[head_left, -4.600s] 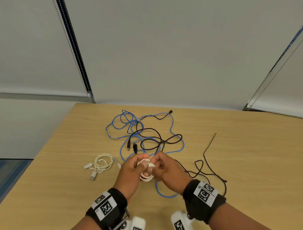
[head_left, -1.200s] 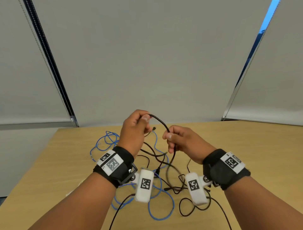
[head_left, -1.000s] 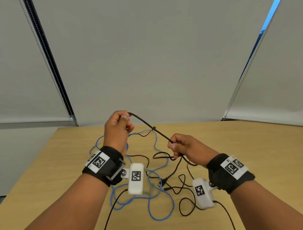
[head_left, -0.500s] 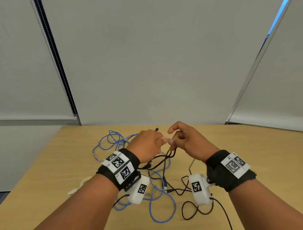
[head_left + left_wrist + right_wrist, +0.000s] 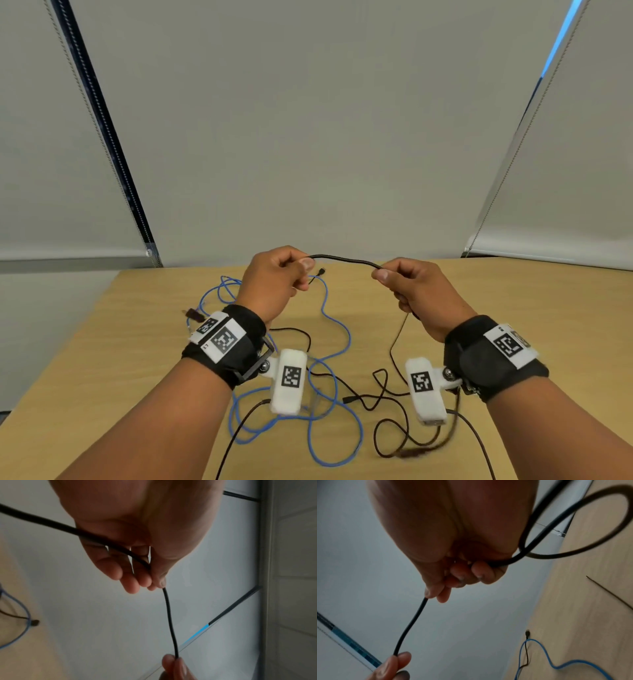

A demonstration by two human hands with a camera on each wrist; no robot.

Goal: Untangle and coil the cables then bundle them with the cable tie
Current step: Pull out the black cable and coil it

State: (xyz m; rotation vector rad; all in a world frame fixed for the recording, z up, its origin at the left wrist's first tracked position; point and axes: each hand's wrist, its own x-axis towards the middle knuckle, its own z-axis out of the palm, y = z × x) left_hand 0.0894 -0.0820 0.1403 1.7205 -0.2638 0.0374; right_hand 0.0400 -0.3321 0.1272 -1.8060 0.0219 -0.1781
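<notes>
A black cable [image 5: 344, 259] stretches in the air between both raised hands. My left hand [image 5: 274, 279] pinches it between thumb and fingers, as the left wrist view shows for the same black cable [image 5: 169, 616] under the left hand [image 5: 137, 563]. My right hand [image 5: 411, 289] grips the other side, its fingers curled round the black cable [image 5: 411, 626] below the right hand [image 5: 453, 566]. The rest of the cable hangs to the table [image 5: 513, 308]. A blue cable [image 5: 342, 346] lies in loose loops below the wrists. A thin black cable tie [image 5: 609, 592] lies on the wood.
Another black cable [image 5: 387, 394] curls on the table near the front, tangled with the blue one. A small black plug [image 5: 321, 272] lies near the table's far edge. Grey window blinds [image 5: 308, 120] stand behind the table.
Half a second ago the hands were together low over the table. They have risen and moved apart, drawing a length of black cable out between them.
</notes>
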